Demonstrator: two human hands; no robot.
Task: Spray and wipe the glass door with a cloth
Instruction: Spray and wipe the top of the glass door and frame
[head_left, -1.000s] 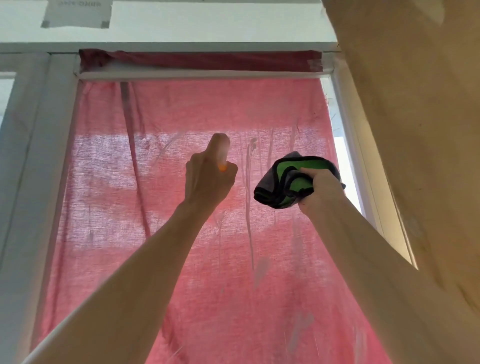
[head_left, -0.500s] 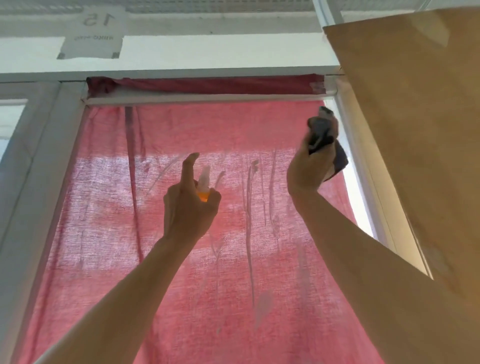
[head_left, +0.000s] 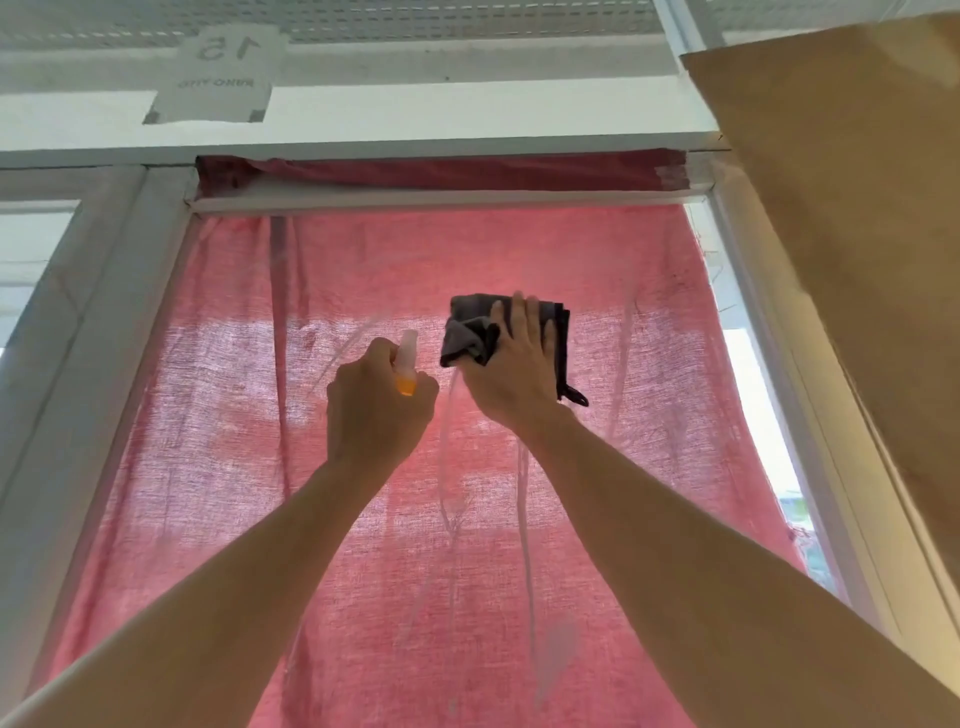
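**Grey cloth pressed flat on the glass, mid-pane**

Grey cloth (head_left: 551, 332) that half a second ago was bunched in the right hand up near the top right corner of the pane now sits lower and nearer the middle, spread against the glass door (head_left: 649, 426). The left hand has changed too: its forefinger, raised straight a moment ago, is now folded down with the rest.

The right hand (head_left: 511, 371) lies on the cloth with fingers straight and slightly spread, palm pushing it onto the glass; one corner of the cloth is folded over by the thumb and a small loop hangs at the lower right edge. The left hand (head_left: 376, 410) is closed into a fist round a spray bottle (head_left: 406, 358), whose pale top and orange collar stick out above the knuckles. The two hands are close together, side by side, not touching.

Counted: two hands, one cloth, one spray bottle, one glass pane in view. Wet streaks (head_left: 525, 519) run down the glass below the hands. Behind the glass hangs one red curtain (head_left: 260, 467), lit from outside. A white frame (head_left: 83, 332) surrounds the pane, one paper label (head_left: 221, 78) is taped above it, and a brown paper sheet (head_left: 852, 234) covers the upper right.
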